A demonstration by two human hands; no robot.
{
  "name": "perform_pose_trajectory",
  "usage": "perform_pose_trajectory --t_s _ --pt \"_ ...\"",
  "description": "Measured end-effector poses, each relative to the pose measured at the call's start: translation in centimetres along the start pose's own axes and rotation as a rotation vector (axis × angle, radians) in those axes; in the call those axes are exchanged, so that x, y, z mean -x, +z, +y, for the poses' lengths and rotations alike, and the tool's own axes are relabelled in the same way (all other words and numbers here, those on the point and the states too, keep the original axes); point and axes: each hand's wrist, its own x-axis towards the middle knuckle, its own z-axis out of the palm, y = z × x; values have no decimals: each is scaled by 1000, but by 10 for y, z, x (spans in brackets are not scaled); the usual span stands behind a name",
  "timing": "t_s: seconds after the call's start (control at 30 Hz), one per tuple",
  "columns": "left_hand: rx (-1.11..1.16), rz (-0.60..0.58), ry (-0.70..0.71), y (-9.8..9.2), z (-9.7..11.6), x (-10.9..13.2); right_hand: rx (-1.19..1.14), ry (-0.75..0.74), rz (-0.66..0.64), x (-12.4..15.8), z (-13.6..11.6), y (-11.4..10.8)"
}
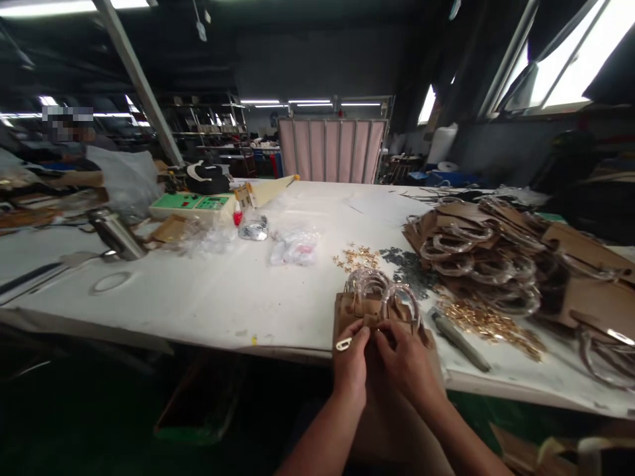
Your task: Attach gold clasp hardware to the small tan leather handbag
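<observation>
A brown bag [342,309] with ring-shaped, clear-plastic-wrapped handles [401,299] stands at the table's front edge. My left hand [351,367] pinches its upper front between thumb and fingers. A small gold metal fitting with a slot [343,344] shows at the left hand's curled fingers. Close beside it, my right hand [405,357] is closed on the same part of the bag, fingertips bent inward. Whatever small part may lie between the fingertips is hidden. Just behind the bag lie small gold pieces [364,256] and a heap of dark grey pieces [409,270].
To the right lie a grey-handled tool [461,342], a pile of gold fittings [496,324] and a large stack of brown bags [466,241]. Plastic packets [296,246], a green-topped machine [193,203] and a steel flask [116,235] stand left. A person [74,142] is in the far left background.
</observation>
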Motion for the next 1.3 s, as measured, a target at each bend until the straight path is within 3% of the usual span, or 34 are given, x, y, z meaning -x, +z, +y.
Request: perform_pose_trajectory --t_s 0.43,0.63,0.8,0.97,1.13,1.23,1.3 --pt "-96 -40 38 -1 3 3 6 -14 -80 -7 1 -4" --pt "-167 -119 100 -4 1 7 -112 126 -20 -8 -4 -1" --pt "-149 -35 98 -5 1 6 -148 92 12 -6 -2 2" --pt "-120 -57 47 -6 2 -2 -221 63 -33 -7 3 6" --pt "-150 -31 30 -6 4 -8 -222 85 36 -10 2 15" --pt "-168 -27 14 -7 5 -9 -324 42 -8 1 1 8" --pt "-165 -17 1 -9 4 -12 -298 15 9 8 10 -9"
